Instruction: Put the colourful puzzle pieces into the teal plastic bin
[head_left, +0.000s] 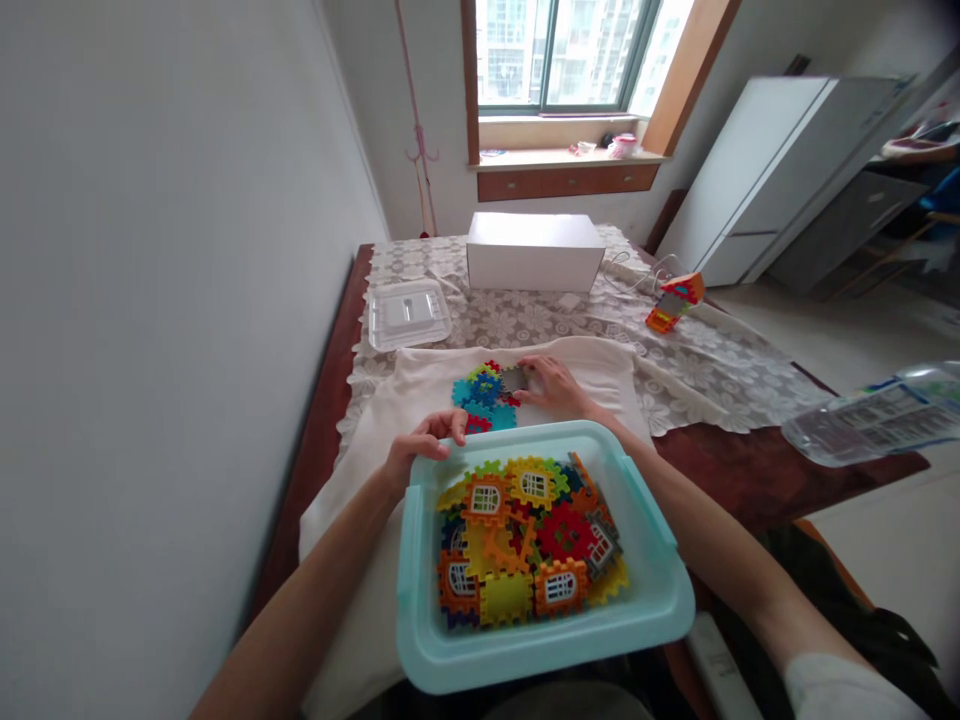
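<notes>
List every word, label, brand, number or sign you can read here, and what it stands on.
None can be read.
Bottle: label print too blurred to read.
Pieces: no legible text.
Box: no legible text.

From my screen I make out a plain, pale grey sleeve (844, 688) on the right arm, its edge around the elbow. Below it, the right forearm (727, 565) is bare, like the left forearm (322, 590) and both hands (555, 385).
</notes>
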